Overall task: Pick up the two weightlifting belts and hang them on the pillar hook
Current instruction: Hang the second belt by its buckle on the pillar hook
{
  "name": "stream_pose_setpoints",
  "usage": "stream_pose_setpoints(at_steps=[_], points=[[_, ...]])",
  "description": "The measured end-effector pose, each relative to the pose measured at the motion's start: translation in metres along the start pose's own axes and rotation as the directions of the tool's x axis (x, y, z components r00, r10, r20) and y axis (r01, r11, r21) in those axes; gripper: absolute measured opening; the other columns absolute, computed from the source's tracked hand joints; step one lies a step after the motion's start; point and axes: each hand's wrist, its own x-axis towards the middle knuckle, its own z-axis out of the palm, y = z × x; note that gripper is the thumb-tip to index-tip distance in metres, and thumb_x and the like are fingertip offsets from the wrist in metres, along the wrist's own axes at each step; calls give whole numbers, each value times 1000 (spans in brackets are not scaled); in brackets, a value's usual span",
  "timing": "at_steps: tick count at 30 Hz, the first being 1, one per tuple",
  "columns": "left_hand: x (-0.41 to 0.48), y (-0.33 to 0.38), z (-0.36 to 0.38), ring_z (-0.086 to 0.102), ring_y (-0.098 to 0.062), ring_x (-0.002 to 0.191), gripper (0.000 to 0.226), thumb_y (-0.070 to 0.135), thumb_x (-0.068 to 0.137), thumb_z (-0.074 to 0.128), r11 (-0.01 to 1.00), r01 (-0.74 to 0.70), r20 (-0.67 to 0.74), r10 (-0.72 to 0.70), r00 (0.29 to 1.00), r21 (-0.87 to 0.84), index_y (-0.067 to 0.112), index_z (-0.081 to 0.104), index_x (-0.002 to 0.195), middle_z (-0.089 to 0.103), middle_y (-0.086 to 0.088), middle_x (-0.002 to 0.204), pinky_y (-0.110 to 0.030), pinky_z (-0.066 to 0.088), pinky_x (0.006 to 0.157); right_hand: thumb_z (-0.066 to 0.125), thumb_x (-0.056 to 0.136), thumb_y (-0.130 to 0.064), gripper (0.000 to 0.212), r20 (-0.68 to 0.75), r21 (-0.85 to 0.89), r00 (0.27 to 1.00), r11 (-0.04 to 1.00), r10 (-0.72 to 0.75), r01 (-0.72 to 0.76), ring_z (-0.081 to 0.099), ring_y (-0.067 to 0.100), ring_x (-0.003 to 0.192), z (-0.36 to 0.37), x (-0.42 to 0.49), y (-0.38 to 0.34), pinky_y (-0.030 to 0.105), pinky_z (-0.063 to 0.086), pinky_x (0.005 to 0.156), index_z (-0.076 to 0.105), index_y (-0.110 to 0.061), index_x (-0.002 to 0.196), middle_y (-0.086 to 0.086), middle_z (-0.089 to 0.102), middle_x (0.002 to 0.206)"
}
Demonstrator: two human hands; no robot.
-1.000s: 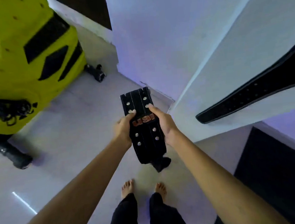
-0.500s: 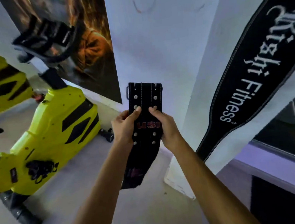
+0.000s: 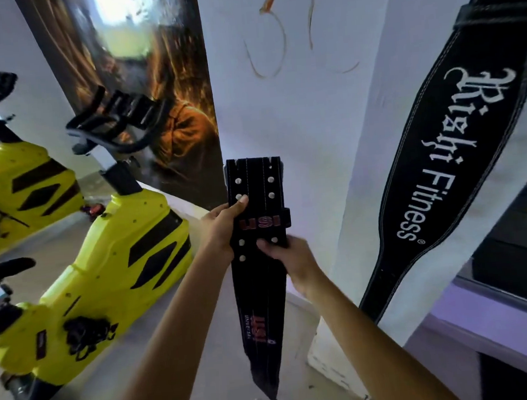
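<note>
I hold a black studded belt [image 3: 260, 282] with red "USI" lettering upright in front of the white pillar [image 3: 296, 109]. My left hand [image 3: 221, 226] grips its left edge near the top. My right hand [image 3: 289, 262] grips its right edge lower down, thumb on the front face. The belt's tail hangs down between my forearms. A second black belt [image 3: 460, 152] with white "Right Fitness" lettering hangs on the pillar's right face; its top runs out of view. No hook shows in the frame.
Yellow exercise bikes [image 3: 104, 275] stand at the left on the grey floor. A dark poster [image 3: 153, 91] covers the wall behind them. Thin cords [image 3: 270, 41] dangle on the pillar above the belt. A glass panel [image 3: 517, 233] lies at the right.
My view has tilted up from the floor toward the pillar. The studded belt has risen with both hands, and my right hand has slid lower on it.
</note>
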Motion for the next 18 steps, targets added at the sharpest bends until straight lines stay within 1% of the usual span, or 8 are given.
stream_pose_setpoints(at_steps=[3, 5, 7, 8, 10, 12, 15, 18], points=[[-3, -2, 2, 73, -25, 73, 14, 18, 81, 78, 1000, -4, 44, 4, 999, -11, 5, 72, 84, 76, -14, 82, -37, 61, 78, 81, 73, -7, 23, -55, -36, 997, 998, -62, 60, 72, 35, 97, -5, 15, -35, 45, 57, 84, 77, -14, 95, 15, 77, 98], [-2, -5, 0, 74, -28, 87, 25, 22, 83, 76, 998, -61, 137, 63, 989, -15, 3, 71, 99, 75, -18, 98, -40, 59, 85, 78, 75, -2, 25, -47, -11, 996, 997, -74, 74, 73, 30, 93, -8, 17, -43, 36, 58, 81, 76, -11, 99, 13, 77, 98], [-2, -11, -8, 72, -32, 99, 39, 22, 81, 78, 990, -142, 266, 140, 954, -11, 2, 66, 112, 73, -20, 110, -41, 58, 90, 77, 77, -3, 23, -46, 18, 996, 997, -78, 79, 74, 28, 90, -10, 16, -44, 35, 59, 80, 76, -11, 98, 10, 78, 95], [-3, -17, -13, 72, -33, 101, 42, 18, 78, 79, 986, -166, 320, 156, 934, 5, 2, 65, 113, 72, -20, 111, -41, 58, 90, 76, 77, -3, 20, -56, 23, 995, 996, -84, 86, 74, 28, 90, -10, 15, -43, 38, 59, 81, 77, -12, 95, 9, 78, 92], [-11, -41, -23, 74, -26, 95, 32, 6, 77, 79, 979, -179, 384, 127, 914, 102, 3, 66, 107, 77, -12, 101, -34, 60, 82, 75, 78, -2, 14, -69, 26, 992, 994, -108, 110, 73, 30, 86, -10, 15, -44, 39, 58, 80, 77, -12, 87, 8, 77, 85], [-25, -76, -29, 76, -20, 83, 21, -3, 78, 76, 968, -129, 371, 42, 928, 214, 6, 70, 96, 79, -4, 87, -24, 60, 69, 74, 76, 0, 13, -79, 41, 990, 991, -121, 124, 71, 30, 80, -11, 15, -49, 36, 56, 74, 75, -12, 81, 8, 74, 78], [-38, -122, -35, 76, -23, 82, 17, -3, 76, 77, 975, -49, 312, -23, 950, 218, 5, 75, 91, 80, -7, 87, -24, 59, 68, 76, 75, -4, 11, -59, 47, 988, 988, -145, 148, 70, 33, 79, -15, 12, -58, 29, 52, 61, 75, -12, 82, 11, 73, 80], [-44, -137, -37, 75, -26, 81, 16, -1, 74, 80, 969, 17, 249, -81, 965, 247, 8, 76, 87, 80, -7, 86, -24, 58, 66, 75, 77, -2, 13, -70, 60, 984, 984, -166, 170, 67, 26, 76, -19, 9, -63, 29, 52, 65, 75, -14, 81, 4, 73, 75]])
